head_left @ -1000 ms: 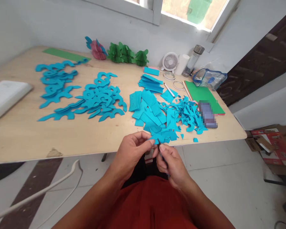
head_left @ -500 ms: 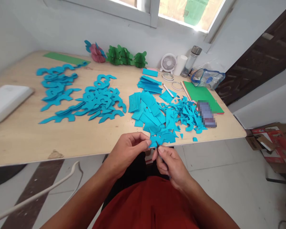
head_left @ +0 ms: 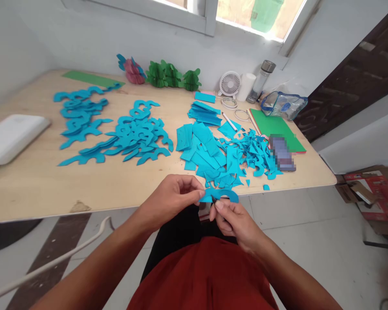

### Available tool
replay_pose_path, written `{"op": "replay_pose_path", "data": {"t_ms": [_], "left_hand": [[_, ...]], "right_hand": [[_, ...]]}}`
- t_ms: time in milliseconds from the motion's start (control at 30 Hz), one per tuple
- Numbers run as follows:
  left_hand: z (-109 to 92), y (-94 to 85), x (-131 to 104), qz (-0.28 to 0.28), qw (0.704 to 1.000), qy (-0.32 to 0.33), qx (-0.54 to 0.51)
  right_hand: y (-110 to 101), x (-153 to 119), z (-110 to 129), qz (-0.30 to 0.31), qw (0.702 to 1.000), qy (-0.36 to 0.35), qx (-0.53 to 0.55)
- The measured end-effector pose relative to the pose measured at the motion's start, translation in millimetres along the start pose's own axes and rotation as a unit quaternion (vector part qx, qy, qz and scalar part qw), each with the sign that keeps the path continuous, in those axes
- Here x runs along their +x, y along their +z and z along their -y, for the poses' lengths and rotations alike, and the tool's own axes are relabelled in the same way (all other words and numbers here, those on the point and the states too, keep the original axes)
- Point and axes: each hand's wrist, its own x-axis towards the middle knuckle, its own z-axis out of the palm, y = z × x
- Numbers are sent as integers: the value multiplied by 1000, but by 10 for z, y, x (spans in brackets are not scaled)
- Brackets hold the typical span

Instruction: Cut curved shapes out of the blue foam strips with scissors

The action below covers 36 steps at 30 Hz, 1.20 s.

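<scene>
Between thumb and fingers, my left hand (head_left: 181, 192) pinches the left end of a blue paper piece (head_left: 228, 196) with a curved outline, at the table's front edge. My right hand (head_left: 230, 217) is closed around small dark scissors (head_left: 214, 199), whose blades meet the paper's lower edge; their handles are mostly hidden in my fingers. Just beyond my hands lies a pile of blue paper sheets (head_left: 202, 148). To its right are blue paper scraps (head_left: 254, 150). Wavy cut-out blue strips (head_left: 139, 135) are heaped to the left, with another stack of blue strips (head_left: 79, 114) farther left.
A phone (head_left: 282, 153) lies by a green sheet (head_left: 278, 129) at the right. Along the back stand a small fan (head_left: 230, 83), a bottle (head_left: 261, 82) and green paper figures (head_left: 171, 76). A white box-shaped device (head_left: 16, 137) sits at the left; a pale cable (head_left: 84, 247) hangs below.
The paper in my hands has turned, so its curved right part now shows beyond the scissors. My right hand has shifted slightly right. The whole view has moved a little.
</scene>
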Motion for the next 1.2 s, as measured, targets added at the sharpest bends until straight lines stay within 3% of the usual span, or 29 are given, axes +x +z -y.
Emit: {"op": "replay_pose_path", "data": {"t_ms": [200,733,1033,1200], "left_hand": [[-28,-38,16,43,998,-28,47],[-126,-120,77,123,984,35,127],[-72,-171,96,154,970,52,179],[28,-134,98,136,983,20,126]], "right_hand": [[-65,0,34,17,999,23,-19],[-228,45,177,115,983,55,-135],[-252,74,266,121,966,21,-226],[-281,88,286,82,973,-12,-217]]}}
